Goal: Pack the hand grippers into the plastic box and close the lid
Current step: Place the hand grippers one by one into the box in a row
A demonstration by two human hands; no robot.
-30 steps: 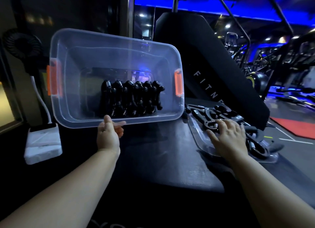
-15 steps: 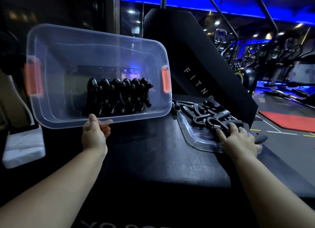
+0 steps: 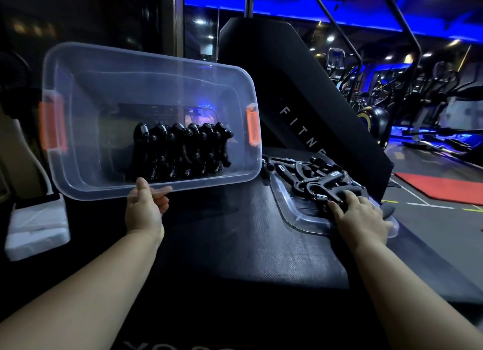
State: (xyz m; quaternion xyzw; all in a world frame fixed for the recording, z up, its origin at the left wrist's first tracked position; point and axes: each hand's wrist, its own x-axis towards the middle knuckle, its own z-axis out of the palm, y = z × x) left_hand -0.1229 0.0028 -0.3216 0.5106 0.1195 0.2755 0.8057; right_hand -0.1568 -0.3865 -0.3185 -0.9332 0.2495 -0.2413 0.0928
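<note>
Now the box (image 3: pixel 86 171) stands tipped on its long side, mouth toward the camera, long axis left to right, with the left hand (image 3: pixel 143 213) pinching its lower rim. Packed grippers (image 3: pixel 183 150) stand in a row inside. The right hand (image 3: pixel 360 216) curls its fingers round one of the loose grippers (image 3: pixel 308 177) on the lid (image 3: pixel 295 216).

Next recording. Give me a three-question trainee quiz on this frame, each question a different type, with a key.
1. True or false: the plastic box is empty.
2. What does the left hand grip? A) the box's near rim B) an orange latch C) nothing
3. Fill in: the right hand grips one of the loose hand grippers lying on the clear ____.

Key
1. False: a row of hand grippers stands inside.
2. A
3. lid
</note>
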